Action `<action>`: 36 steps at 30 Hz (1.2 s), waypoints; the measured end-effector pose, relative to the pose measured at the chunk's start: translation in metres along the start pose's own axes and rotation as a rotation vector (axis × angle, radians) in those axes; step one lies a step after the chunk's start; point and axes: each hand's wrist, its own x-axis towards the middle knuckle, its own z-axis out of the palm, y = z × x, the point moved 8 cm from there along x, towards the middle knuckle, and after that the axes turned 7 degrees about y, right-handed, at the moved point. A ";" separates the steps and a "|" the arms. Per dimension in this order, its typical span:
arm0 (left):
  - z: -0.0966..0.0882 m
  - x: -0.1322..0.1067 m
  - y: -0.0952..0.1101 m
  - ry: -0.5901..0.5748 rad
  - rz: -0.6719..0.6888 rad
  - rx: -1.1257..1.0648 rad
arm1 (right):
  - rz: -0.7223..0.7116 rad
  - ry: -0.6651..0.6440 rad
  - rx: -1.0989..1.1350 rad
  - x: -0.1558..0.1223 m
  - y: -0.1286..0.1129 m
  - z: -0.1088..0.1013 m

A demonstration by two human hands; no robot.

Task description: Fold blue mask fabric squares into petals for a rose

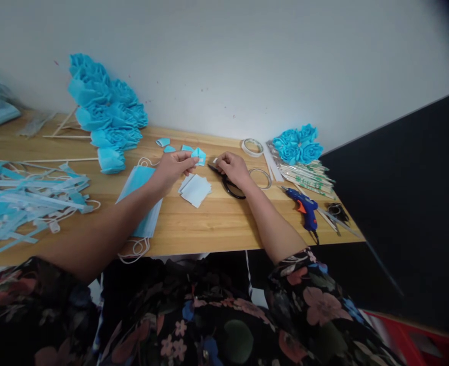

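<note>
My left hand (pixel 176 168) pinches a small light-blue piece of mask fabric (pixel 199 156) between thumb and fingers. My right hand (pixel 232 166) is closed in a pinch close by; a tiny white bit shows at its fingertips, too small to name. Under that hand lie black-handled scissors (pixel 235 190) on the table. A stack of pale square pieces (pixel 196 190) sits just below my hands. Several cut blue scraps (pixel 163 143) are scattered behind my left hand. Beneath my left forearm is a blue face mask (pixel 145 178) with white ear loops.
Blue fabric roses on sticks (pixel 110 107) stand at left, above a heap of cut strips (pixel 29 198). To the right are a tape roll (pixel 252 147), a tape ring (pixel 260 178), more blue roses (pixel 298 145), wrapped sticks (pixel 311 178) and a blue glue gun (pixel 303 206).
</note>
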 end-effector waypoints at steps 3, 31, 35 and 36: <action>0.000 0.000 -0.001 -0.003 -0.013 0.006 | 0.021 0.045 0.205 -0.004 -0.006 -0.001; 0.007 -0.002 -0.013 -0.086 -0.081 0.026 | -0.755 0.283 -0.175 -0.041 -0.079 -0.017; 0.008 -0.002 -0.012 -0.102 -0.090 0.002 | -0.812 0.320 -0.201 -0.044 -0.079 -0.014; 0.009 -0.002 -0.012 -0.108 -0.089 -0.003 | -0.827 0.325 -0.200 -0.044 -0.079 -0.014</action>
